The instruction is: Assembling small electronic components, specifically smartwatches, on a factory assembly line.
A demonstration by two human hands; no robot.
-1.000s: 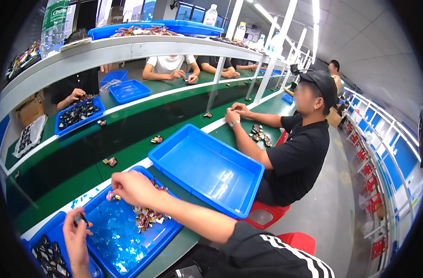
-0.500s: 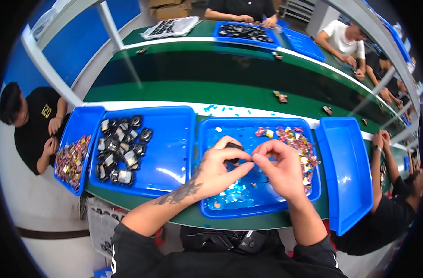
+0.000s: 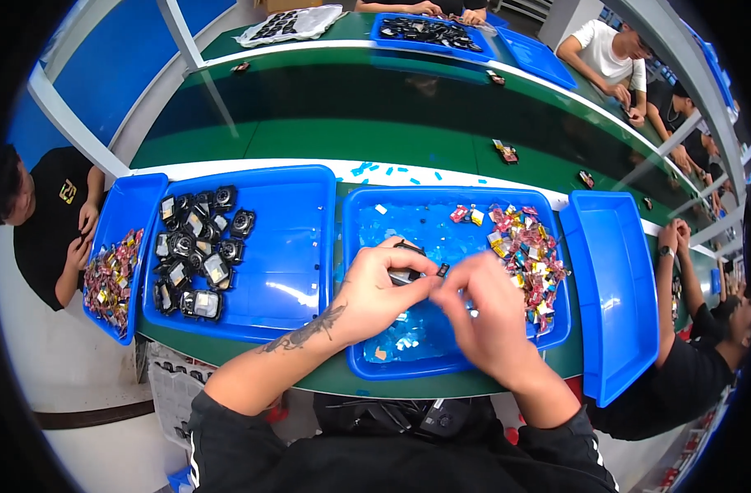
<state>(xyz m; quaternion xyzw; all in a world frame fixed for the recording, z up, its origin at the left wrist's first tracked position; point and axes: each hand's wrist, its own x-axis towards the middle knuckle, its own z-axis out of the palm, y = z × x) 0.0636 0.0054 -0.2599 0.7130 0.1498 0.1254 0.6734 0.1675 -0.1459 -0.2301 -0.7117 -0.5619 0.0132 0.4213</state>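
At the centre of the frame, the left hand point(image 3: 377, 287) is pinching a small black device point(image 3: 403, 277) between thumb and fingers. The right hand point(image 3: 488, 319) is showing blurred just beside it; whether its grip is pinching anything, I cannot tell. Both are hovering over a blue tray point(image 3: 449, 367); colourful small parts point(image 3: 523, 238) are lying along its right side.
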